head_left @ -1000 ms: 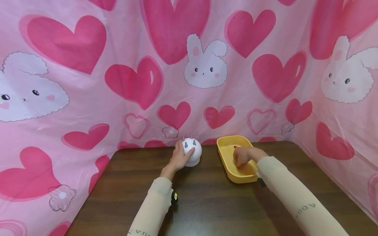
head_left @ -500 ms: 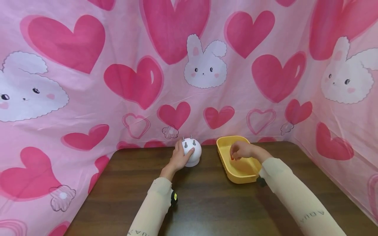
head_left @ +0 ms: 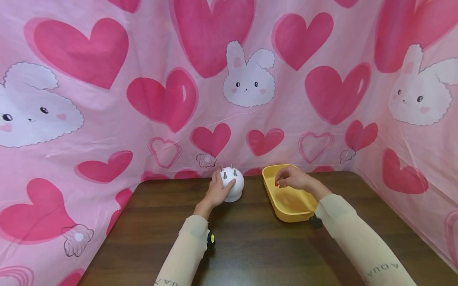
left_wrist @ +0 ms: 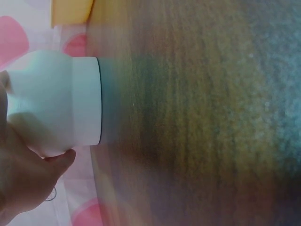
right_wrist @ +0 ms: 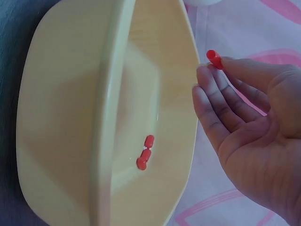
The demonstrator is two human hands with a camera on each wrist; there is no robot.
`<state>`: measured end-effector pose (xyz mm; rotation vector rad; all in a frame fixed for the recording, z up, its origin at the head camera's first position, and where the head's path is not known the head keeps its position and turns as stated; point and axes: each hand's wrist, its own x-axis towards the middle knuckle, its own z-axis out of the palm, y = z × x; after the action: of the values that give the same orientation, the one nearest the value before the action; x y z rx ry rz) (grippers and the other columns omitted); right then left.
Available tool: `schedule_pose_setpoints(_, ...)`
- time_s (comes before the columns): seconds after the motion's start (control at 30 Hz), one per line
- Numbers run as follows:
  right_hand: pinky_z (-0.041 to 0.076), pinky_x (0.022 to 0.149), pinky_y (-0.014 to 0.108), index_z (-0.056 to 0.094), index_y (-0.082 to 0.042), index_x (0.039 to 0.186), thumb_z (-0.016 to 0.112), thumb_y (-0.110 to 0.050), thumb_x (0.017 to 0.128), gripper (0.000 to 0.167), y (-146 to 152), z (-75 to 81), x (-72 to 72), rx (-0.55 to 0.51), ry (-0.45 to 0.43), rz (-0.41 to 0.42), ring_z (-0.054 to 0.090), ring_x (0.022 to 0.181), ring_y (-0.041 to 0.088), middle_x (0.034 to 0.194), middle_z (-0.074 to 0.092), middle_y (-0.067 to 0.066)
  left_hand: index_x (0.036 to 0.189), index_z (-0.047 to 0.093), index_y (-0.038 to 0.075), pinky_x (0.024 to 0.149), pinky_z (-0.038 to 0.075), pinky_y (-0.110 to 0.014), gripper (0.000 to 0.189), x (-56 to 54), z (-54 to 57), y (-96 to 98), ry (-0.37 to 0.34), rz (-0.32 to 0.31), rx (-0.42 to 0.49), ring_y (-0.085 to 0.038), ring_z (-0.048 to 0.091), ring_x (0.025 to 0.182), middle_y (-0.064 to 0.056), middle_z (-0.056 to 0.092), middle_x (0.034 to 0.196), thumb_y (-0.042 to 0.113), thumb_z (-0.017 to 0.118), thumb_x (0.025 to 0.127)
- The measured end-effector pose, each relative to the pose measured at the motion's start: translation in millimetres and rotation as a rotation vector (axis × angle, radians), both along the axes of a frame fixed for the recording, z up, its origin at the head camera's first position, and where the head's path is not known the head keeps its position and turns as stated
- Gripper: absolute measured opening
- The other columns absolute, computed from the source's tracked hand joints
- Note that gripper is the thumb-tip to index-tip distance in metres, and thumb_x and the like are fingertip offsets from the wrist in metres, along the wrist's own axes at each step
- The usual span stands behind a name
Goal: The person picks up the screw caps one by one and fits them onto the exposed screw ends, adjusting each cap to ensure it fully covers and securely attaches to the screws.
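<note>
A small red cap (right_wrist: pixel 214 59) is held up by the right hand (right_wrist: pixel 254 110), whose grip pinches it at the fingertips, the thumb pressing from 1 side. The cap's round end, which looks hollow, points away from the palm. In the head view it shows against the inside of the yellow tray (head_left: pixel 293 203); in the right wrist view it shows past the tray's rim, against the cloth (right_wrist: pixel 223 157), apart from the tray's floor. On that floor lie what look like 3 more red pieces (right_wrist: pixel 146 154), close together in a short line.

To the left of the tray, and apart from it, a white globe (head_left: pixel 234 190) stands upright on its short round base. The left hand (head_left: pixel 216 191) holds it from the side, its grip curved around the globe with the thumb across the front. From the top of the globe rise 4 metal posts (head_left: pixel 225 175), which look threaded.

Tray and globe both rest near the far edge of the dark wood-grained table (head_left: pixel 247 246). Both forearms wear cream sleeves (head_left: pixel 184 248) with dark lettering, and a black strap with a yellow-green patch (head_left: pixel 211 238) sits by the left wrist. Behind the table hangs the pink cloth, printed with hearts and white rabbits (head_left: pixel 249 85).
</note>
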<state>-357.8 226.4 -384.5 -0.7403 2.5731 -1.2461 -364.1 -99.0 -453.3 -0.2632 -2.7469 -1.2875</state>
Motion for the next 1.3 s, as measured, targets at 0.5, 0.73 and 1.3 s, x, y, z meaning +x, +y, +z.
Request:
schedule_pose_setpoints(0.5,0.059,0.078,0.036,0.068,0.011,0.102,0.064,0.001,0.097,0.012,-19,5.6,0.6,-0.084,0.111,-0.069,0.068,0.089,0.039,0.095,0.070,0.027,0.163,0.008,0.012,0.114,0.031,-0.067,0.096,-5.1,-2.5,-1.1,-0.027,-0.001,0.023,-0.040,0.029,0.143,-0.014,0.016,0.164,0.056,0.060,0.096)
schedule_pose_setpoints(0.73,0.060,0.084,0.047,0.070,0.008,0.104,0.068,-0.002,0.096,0.013,-27,7.1,-0.9,-0.073,0.186,-0.116,0.071,0.088,0.032,0.097,0.073,0.022,0.163,0.008,0.010,0.114,0.031,-0.066,0.096,-6.6,-2.9,-0.4,-0.026,-0.005,0.021,-0.040,0.029,0.142,-0.015,0.016,0.163,0.055,0.060,0.097)
schedule_pose_setpoints(1.3,0.059,0.083,0.038,0.070,0.003,0.104,0.067,-0.003,0.097,0.010,-62,19.7,-1.7,-0.078,0.203,-0.151,0.071,0.088,0.028,0.096,0.073,0.019,0.164,0.002,0.009,0.115,0.027,-0.069,0.100,-3.8,-2.6,-0.5,-0.020,0.008,-0.036,-0.041,0.025,0.149,-0.013,0.007,0.170,0.060,0.055,0.097)
